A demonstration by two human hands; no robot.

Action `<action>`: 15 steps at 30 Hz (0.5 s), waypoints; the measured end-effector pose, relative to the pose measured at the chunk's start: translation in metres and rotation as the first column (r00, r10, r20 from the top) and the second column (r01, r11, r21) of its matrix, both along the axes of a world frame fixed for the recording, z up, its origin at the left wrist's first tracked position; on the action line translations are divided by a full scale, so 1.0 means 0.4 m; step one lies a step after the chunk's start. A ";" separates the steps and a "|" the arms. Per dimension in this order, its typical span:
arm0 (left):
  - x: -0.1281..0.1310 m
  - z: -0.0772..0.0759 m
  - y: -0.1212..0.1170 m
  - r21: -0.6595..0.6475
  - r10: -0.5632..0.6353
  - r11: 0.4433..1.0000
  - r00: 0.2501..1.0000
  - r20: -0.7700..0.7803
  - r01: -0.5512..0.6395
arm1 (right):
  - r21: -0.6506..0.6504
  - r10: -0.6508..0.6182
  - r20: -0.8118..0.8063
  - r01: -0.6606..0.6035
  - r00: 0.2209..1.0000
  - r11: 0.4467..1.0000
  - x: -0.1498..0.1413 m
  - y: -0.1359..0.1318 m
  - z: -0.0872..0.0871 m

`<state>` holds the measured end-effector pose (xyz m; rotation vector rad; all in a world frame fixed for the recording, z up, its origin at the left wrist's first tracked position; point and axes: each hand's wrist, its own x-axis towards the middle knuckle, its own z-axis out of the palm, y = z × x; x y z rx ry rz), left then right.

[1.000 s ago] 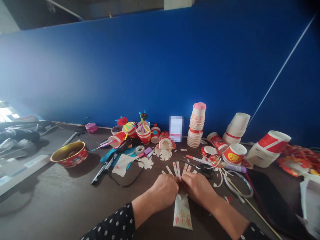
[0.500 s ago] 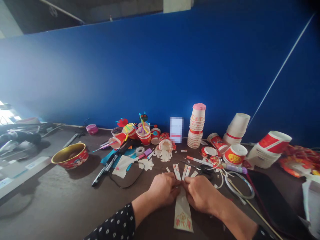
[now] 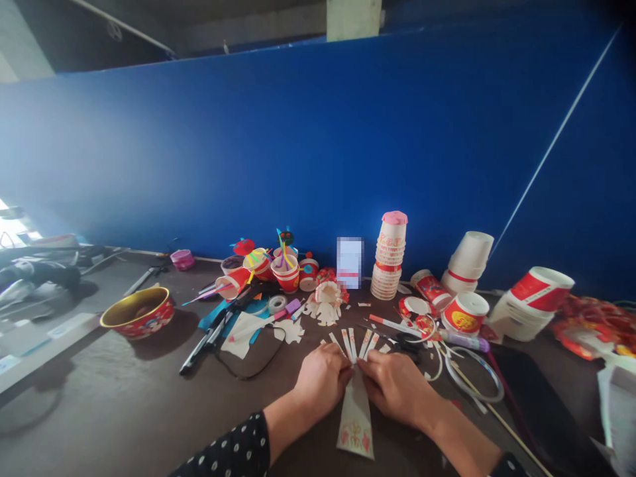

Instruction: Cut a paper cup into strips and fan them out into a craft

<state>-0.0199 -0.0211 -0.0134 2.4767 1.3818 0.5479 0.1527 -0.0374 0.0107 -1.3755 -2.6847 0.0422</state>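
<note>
Both my hands rest on the dark table near its front edge, pinching a flattened paper cup piece (image 3: 354, 417) between them. My left hand (image 3: 322, 379) grips its left side and my right hand (image 3: 395, 385) its right side, fingers closed. The piece is white with a red pattern at its near end. Its far end is cut into narrow strips (image 3: 356, 343) that fan out beyond my fingertips. Black scissors (image 3: 405, 344) lie just past my right hand.
A blue partition (image 3: 318, 152) backs the table. A stack of paper cups (image 3: 390, 255), loose cups (image 3: 467, 311), decorated cups with straws (image 3: 278, 265), tape (image 3: 277, 303), pens (image 3: 209, 334) and a gold and red bowl (image 3: 138, 311) crowd the far side. A wooden stick (image 3: 501, 411) lies to the right.
The view has tilted slightly upward, so the table contents sit lower. My hands have shifted a little on the paper piece, which now lies angled slightly to the left.
</note>
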 end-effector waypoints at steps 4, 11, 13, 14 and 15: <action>0.000 0.003 0.007 0.015 -0.011 1.000 0.999 -0.036 0.011 | -0.016 -0.004 -0.035 0.004 0.999 1.000 0.005 0.009 -0.013; -0.003 0.018 0.006 0.015 -0.083 0.996 0.980 -0.181 0.087 | -0.004 0.020 -0.010 -0.020 1.000 1.000 0.005 0.012 -0.014; -0.001 0.022 0.004 0.006 -0.093 0.995 0.969 -0.228 0.097 | 0.002 0.034 0.012 -0.034 0.999 0.999 0.001 0.013 -0.011; 0.001 0.024 0.003 0.004 -0.095 0.995 0.964 -0.247 0.099 | 0.003 0.045 0.022 -0.045 0.999 0.999 -0.002 0.014 -0.010; 0.003 0.024 0.003 0.003 -0.099 0.995 0.959 -0.264 0.103 | 0.004 0.054 0.031 -0.054 0.998 0.999 -0.005 0.015 -0.009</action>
